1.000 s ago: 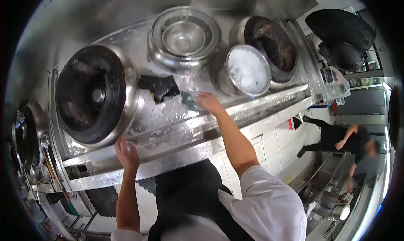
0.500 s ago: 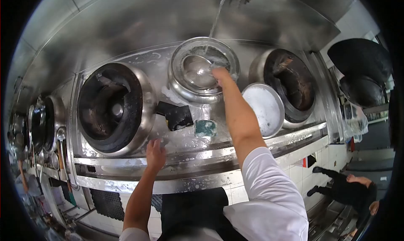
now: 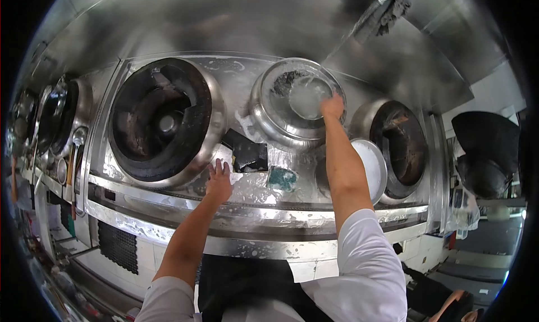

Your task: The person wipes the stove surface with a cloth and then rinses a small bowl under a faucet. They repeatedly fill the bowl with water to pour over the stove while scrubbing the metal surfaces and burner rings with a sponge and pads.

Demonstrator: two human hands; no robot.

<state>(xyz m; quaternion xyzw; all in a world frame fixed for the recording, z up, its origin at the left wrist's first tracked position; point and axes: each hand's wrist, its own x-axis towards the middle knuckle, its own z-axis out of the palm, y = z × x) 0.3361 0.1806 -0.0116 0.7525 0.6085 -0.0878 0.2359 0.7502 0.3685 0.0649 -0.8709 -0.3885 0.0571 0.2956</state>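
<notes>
My right hand [image 3: 332, 105] is closed on the rim of a small metal bowl [image 3: 310, 99], which sits inside the round steel basin [image 3: 266, 119]. Water blurs the bowl's outline, and a thin stream of water [image 3: 337, 48] falls toward the basin's back edge. With fingers spread, my left hand [image 3: 219, 180] is on or just over the wet steel counter [image 3: 168, 194], beside the left wok burner [image 3: 213, 105]. It holds nothing. To its right are a black-edged opening [image 3: 247, 149] in the counter and a green scouring pad [image 3: 282, 178].
A metal pan of white suds [image 3: 373, 167] leans by the right wok burner [image 3: 418, 136], partly behind my right forearm. Black woks [image 3: 485, 139] hang at far right. Ladles [image 3: 78, 136] and more pans stand at far left. Another person [image 3: 449, 305] is at lower right.
The view has shifted, and the basin and burners appear elsewhere in it. My left hand has come down to the counter by the left burner. My right hand stays on the bowl.
</notes>
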